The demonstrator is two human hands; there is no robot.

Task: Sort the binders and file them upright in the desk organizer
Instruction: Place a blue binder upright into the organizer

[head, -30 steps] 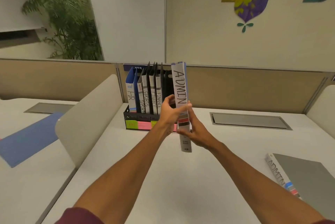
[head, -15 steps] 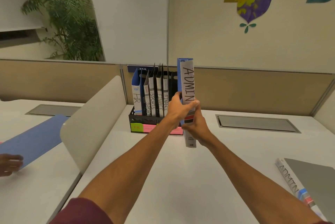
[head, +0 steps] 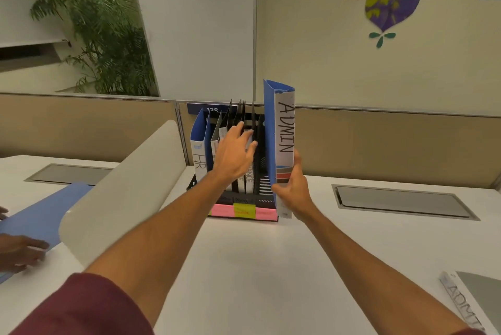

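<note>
Blue binder (head: 283,131), marked ADMIN, is gripped low on its spine by the right hand (head: 294,185) and held upright at the organizer's (head: 241,196) right end, apparently not yet seated. Filed binders (head: 200,161) are pushed leftward by the left hand (head: 235,153), fingers spread straight, seemingly to widen the tight last slot. A second binder (head: 461,305) is left flat nearby.

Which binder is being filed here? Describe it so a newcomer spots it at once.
On the white desk, a black organizer stands against the partition. At its right end, the right hand holds a blue binder upright. Its white spine reads ADMIN and it rises above the filed binders; the other ADMIN binder lies flat, bottom right.
</note>
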